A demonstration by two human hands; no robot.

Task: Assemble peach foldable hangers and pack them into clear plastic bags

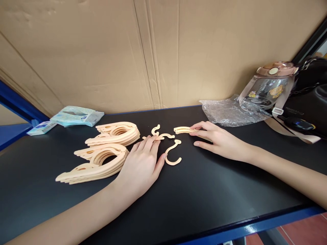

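Note:
My left hand lies palm down with its fingers stretched out over several loose beige plastic hooks. Its thumb is at the edge of the nearest hook, while its fingertips touch hooks a little farther back. Between thumb and fingers, my right hand grips slim beige plastic hanger arms; their right end is partly hidden by the fingers. Left of my left hand are two stacks of folded beige plastic hangers, a near stack and a far stack.
A crumpled clear plastic bag lies at the back right beside a strapped water bottle. Black bags and a dark device sit at far right. Tissue packs lie back left. Cardboard stands behind the black table.

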